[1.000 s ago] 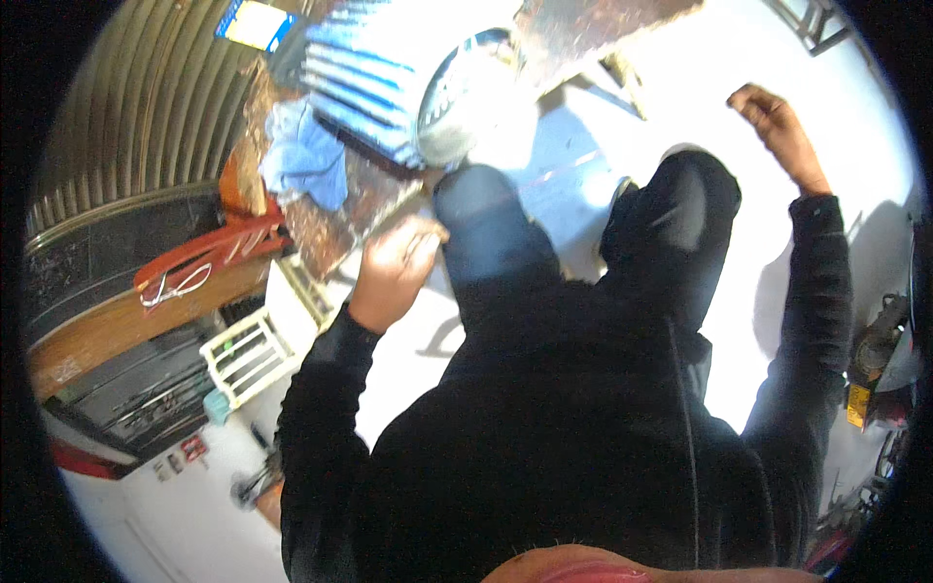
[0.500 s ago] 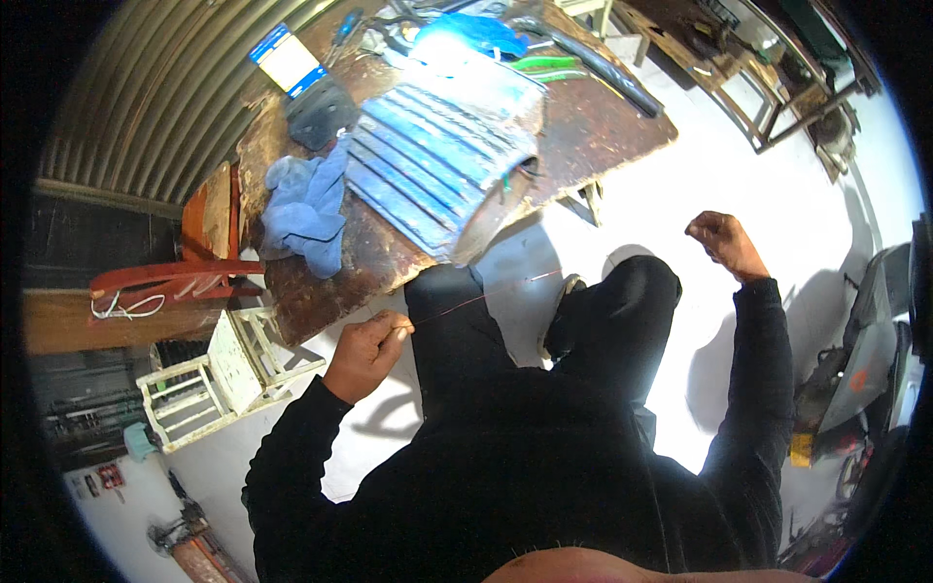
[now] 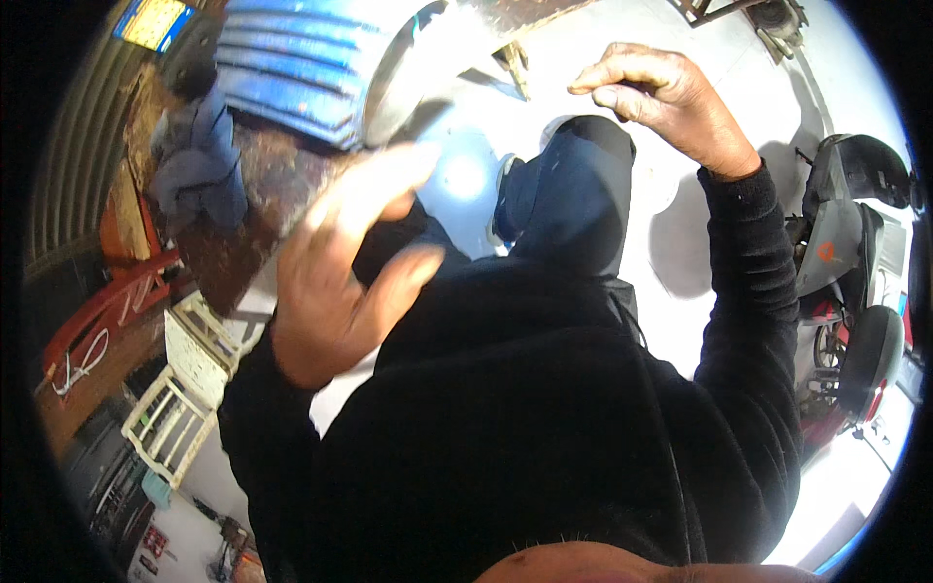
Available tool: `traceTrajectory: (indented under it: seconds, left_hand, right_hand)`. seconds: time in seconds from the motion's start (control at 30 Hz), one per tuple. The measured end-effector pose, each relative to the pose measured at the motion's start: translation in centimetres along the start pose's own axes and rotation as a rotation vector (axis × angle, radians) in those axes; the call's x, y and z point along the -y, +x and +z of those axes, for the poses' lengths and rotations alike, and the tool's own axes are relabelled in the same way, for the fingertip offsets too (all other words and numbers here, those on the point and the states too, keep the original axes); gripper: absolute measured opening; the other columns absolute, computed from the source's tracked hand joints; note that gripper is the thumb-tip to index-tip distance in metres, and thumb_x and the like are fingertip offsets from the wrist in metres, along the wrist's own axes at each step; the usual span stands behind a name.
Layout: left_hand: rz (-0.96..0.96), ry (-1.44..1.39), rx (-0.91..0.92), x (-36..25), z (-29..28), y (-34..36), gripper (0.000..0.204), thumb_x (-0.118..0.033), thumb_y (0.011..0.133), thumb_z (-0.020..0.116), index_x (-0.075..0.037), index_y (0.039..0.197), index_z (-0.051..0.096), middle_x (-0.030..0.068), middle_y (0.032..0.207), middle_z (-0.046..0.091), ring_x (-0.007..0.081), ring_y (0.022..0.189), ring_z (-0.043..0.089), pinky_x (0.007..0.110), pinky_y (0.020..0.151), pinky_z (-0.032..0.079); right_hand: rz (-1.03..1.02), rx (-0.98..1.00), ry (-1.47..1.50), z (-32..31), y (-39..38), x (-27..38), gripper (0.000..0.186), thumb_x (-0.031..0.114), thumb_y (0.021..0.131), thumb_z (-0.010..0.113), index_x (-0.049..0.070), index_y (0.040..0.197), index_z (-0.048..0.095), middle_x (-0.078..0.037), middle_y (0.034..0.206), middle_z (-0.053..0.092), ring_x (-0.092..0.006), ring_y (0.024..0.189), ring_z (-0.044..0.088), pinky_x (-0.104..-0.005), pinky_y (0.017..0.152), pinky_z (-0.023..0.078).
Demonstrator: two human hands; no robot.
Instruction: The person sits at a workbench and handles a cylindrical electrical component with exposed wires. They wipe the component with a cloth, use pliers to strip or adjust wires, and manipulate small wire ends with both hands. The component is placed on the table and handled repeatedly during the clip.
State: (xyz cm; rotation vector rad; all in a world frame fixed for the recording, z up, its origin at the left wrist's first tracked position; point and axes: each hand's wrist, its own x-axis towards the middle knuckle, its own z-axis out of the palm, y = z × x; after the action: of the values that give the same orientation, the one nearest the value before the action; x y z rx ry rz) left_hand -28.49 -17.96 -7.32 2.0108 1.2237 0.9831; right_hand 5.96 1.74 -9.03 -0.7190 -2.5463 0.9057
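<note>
On the left hand the fingers are spread, thumb apart, with nothing visible held; the right hand curls thumb and fingertips close together, though I cannot tell whether they pinch anything. Both hang in the air, probably for room. Beyond, the ribbed panel lies on the table, a cloth beside it, perhaps for easy reach

Blue finned housing, likely metal: long parallel ribs, dark grooves between them. Lies on its side on the worn brown counter, near the edge, top cut off by the frame. Ribs slope slightly down to the right; pale rounded end faces right. Glare there, can't tell if it's open or closed.
</note>
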Motion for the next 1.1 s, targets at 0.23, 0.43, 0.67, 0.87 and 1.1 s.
traceTrajectory:
  seconds: [0.23, 0.43, 0.67, 0.87, 1.1]
  left_hand:
    - [-0.028, -0.140, -0.079, -0.9, 4.6, 7.9, 0.025, -0.005, 0.100, 0.071, 0.000, 0.124, 0.074, 0.0134, 0.115, 0.078, 0.0188, 0.098, 0.074, 0.031, 0.087, 0.059]
    - [0.228, -0.227, -0.113, -1.6, 4.8, 8.8, 0.017, -0.012, 0.101, 0.067, -0.002, 0.106, 0.080, 0.0150, 0.104, 0.078, 0.0269, 0.096, 0.076, 0.038, 0.086, 0.060]
    - [0.107, 0.215, -0.126, 1.3, 3.6, 6.4, 0.021, -0.022, 0.106, 0.068, -0.003, 0.108, 0.076, 0.0043, 0.083, 0.079, 0.0104, 0.067, 0.068, 0.025, 0.067, 0.053]
    - [0.099, 0.208, -0.188, 1.6, 3.2, 5.9, 0.020, -0.019, 0.105, 0.066, -0.004, 0.101, 0.077, 0.0023, 0.081, 0.078, 0.0118, 0.065, 0.065, 0.027, 0.062, 0.051]
    - [-0.138, -0.136, -0.094, 0.9, 2.9, 5.6, 0.011, -0.004, 0.102, 0.065, 0.003, 0.107, 0.071, 0.0107, 0.093, 0.078, 0.0143, 0.071, 0.072, 0.028, 0.066, 0.058]
  right_hand:
    - [0.002, -0.009, 0.122, 0.4, 1.0, 6.1, 0.020, 0.009, 0.101, 0.073, 0.002, 0.119, 0.078, -0.009, 0.098, 0.076, -0.0172, 0.083, 0.072, -0.0308, 0.074, 0.057]
    - [-0.134, -0.191, 0.138, 0.6, 2.2, 6.8, 0.016, 0.013, 0.098, 0.072, 0.002, 0.107, 0.079, -0.007, 0.081, 0.077, -0.0167, 0.073, 0.074, -0.0300, 0.069, 0.059]
    - [0.151, -0.189, 0.253, 0.1, 1.8, 9.6, 0.015, 0.016, 0.098, 0.071, 0.004, 0.102, 0.080, -0.007, 0.078, 0.076, -0.0148, 0.072, 0.073, -0.0309, 0.068, 0.058]
    - [-0.244, -0.223, -0.480, 0.0, 1.4, 7.5, 0.017, 0.015, 0.100, 0.070, 0.003, 0.110, 0.077, -0.012, 0.083, 0.074, -0.0229, 0.072, 0.072, -0.0353, 0.069, 0.057]
    - [-0.186, -0.277, -0.363, 1.5, 0.7, 7.3, 0.017, 0.006, 0.095, 0.077, 0.002, 0.111, 0.072, -0.013, 0.093, 0.074, -0.0274, 0.083, 0.073, -0.0362, 0.080, 0.058]
